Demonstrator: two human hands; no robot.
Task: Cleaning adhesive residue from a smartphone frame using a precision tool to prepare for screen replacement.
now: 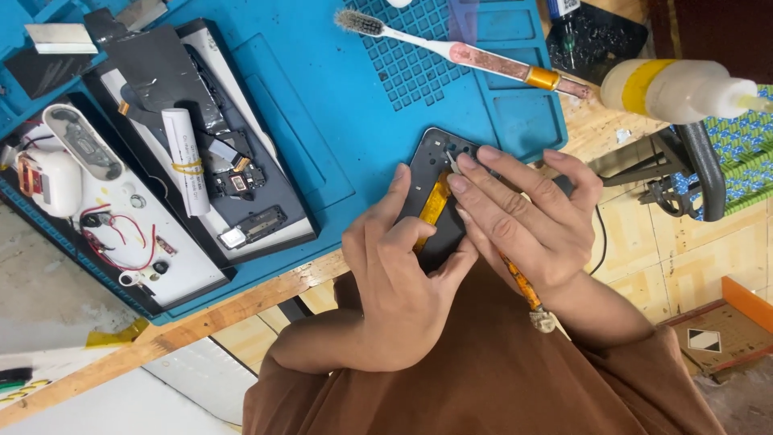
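A dark opened phone body (439,173) with a yellow strip inside lies at the near edge of the blue work mat (322,105). My left hand (398,274) grips its near end, the fingers wrapped over the left side. My right hand (527,217) covers its right side and holds a thin tool with an orange handle (522,283). The tool's metal tip (451,161) touches the phone's upper corner next to the camera holes.
A toothbrush (451,48) lies on the mat's grid. A glue bottle (684,90) lies at the right. To the left, a tray (161,266) carries phone parts, a white cylinder (187,161), a white earbud case (52,181) and red wires. The wooden table edge (201,318) runs below.
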